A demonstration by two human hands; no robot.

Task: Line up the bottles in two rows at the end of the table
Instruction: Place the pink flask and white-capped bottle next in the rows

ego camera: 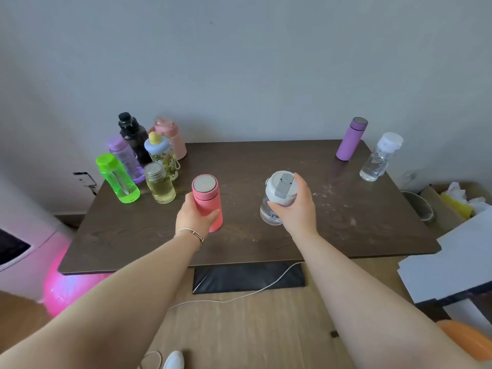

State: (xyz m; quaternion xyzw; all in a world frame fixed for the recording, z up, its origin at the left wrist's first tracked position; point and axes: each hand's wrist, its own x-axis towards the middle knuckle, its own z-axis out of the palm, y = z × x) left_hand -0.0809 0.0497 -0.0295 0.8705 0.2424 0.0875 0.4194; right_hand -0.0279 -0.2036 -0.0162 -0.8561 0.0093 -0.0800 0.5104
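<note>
My left hand (193,218) grips a coral-pink flask (208,199) with a steel cap, standing near the middle of the dark wooden table (239,249). My right hand (295,209) holds a clear bottle with a white and grey lid (279,191) right of it. At the far left end stand several bottles in a cluster: green (117,178), pale purple (125,158), black (131,134), pink (170,137), a patterned one with a blue and yellow top (161,155), and a jar of yellowish liquid (159,186). A purple flask (351,138) and a clear white-capped bottle (379,157) stand at the far right.
The table's back edge meets a grey wall. A cardboard box with crumpled paper (458,201) and a metal bowl (418,205) sit right of the table. White sheets (452,265) overlap the right corner. A white cable (239,294) and a pink ball (64,286) lie on the floor.
</note>
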